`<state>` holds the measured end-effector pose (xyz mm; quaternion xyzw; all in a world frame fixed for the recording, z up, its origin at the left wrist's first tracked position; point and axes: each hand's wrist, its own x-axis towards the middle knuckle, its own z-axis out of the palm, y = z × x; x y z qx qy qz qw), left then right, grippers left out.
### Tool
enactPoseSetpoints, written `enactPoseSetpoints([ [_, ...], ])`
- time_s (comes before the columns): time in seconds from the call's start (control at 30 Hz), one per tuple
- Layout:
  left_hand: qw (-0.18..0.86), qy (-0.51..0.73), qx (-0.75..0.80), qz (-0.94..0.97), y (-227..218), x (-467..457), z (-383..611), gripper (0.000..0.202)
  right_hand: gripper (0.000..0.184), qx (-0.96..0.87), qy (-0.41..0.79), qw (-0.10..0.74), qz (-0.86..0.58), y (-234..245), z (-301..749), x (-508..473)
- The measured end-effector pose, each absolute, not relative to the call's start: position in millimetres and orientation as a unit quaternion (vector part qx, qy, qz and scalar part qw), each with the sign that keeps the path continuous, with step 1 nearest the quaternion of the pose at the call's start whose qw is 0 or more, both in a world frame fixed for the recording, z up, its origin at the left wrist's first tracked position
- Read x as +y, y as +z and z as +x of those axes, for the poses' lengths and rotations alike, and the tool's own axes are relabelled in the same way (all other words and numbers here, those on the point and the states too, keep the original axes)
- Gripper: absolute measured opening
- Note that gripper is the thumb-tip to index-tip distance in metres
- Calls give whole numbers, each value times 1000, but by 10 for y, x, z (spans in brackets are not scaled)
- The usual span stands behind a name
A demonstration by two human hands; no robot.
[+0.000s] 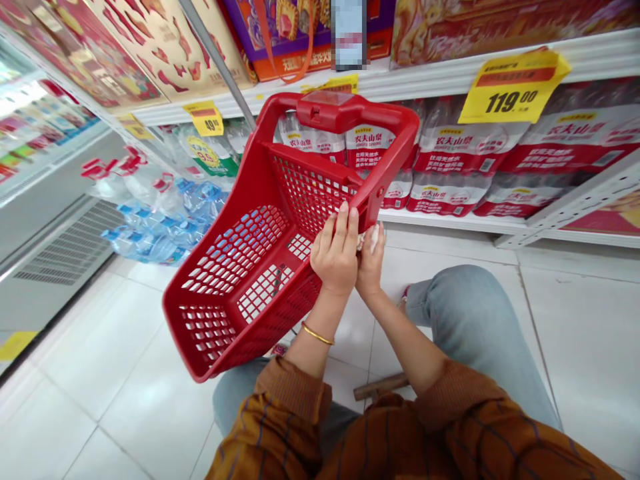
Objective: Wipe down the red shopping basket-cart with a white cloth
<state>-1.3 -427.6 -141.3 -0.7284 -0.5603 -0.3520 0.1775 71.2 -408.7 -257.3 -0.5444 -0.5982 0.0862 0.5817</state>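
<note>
A red plastic shopping basket [305, 267] with a raised handle is tilted in front of me, its perforated inside facing up. My left hand [336, 253], with a gold bangle at the wrist, holds the basket's near rim, its fingers lying together over the edge. Just right of it, my right hand [371, 263] presses a white cloth or tissue [374, 239] against the outer side near the base of the handle. Most of the cloth is hidden under the fingers. Nothing lies inside the basket.
White shelves [430, 80] hold gift boxes above shrink-wrapped bottle packs [445, 143]. Several blue-capped water packs [155, 230] stand on the tiled floor at left, beside a cooler [75, 233]. A grey pole [220, 63] slants behind the basket. Under me is a wooden stool [381, 387].
</note>
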Motion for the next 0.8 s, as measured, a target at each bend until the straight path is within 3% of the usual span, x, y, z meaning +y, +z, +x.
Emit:
enactPoseSetpoints([
  [0.2,157,-340,-572,-729,-1442,-4266,-32,43,60,-609,42,563,-556,-2825,658,-4203],
  [0.43,218,-383,-559,-702,-1500,-4255,9,44,53,-587,161,544,-578,-3065,701,-4344],
  [0.57,178,-399,-591,-678,-1558,-4256,83,43,51,-565,188,567,-569,-2941,747,-4370],
  [0.8,176,-385,-624,-657,-1650,-4232,175,56,57,-570,117,596,-553,-2556,676,-4296],
])
